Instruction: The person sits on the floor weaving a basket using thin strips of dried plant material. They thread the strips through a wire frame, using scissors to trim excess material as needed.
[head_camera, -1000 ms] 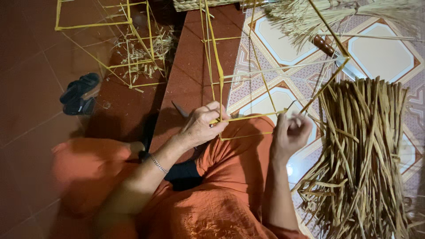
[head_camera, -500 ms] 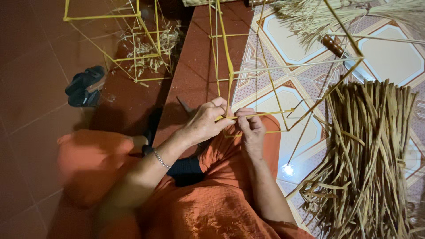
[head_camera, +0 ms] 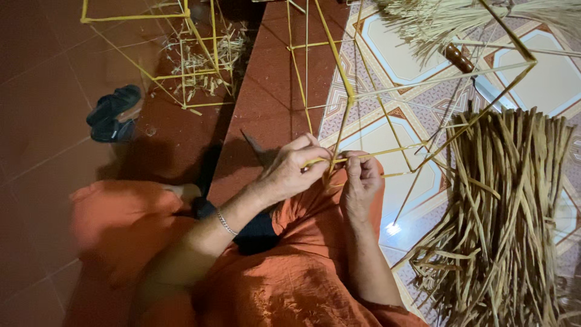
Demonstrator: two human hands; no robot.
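I sit on the floor in orange clothes. My left hand [head_camera: 295, 169] pinches a joint of a thin yellow stick frame [head_camera: 339, 75] that rises in front of me. My right hand [head_camera: 361, 180] grips the same joint from the right, its fingers closed around a yellow stick and a thin strip. The two hands nearly touch above my lap. The frame's sticks spread upward and to the right over the patterned tile floor [head_camera: 393, 54].
A big bundle of dried straw strips [head_camera: 508, 212] lies at my right. More straw [head_camera: 460, 18] and a knife with a brown handle [head_camera: 460, 59] lie above. A second yellow frame [head_camera: 181, 54] with straw scraps and dark sandals [head_camera: 112, 112] sit at left.
My right hand came in from the straw bundle side to the frame joint and closed on it beside my left hand. The left hand kept its hold.
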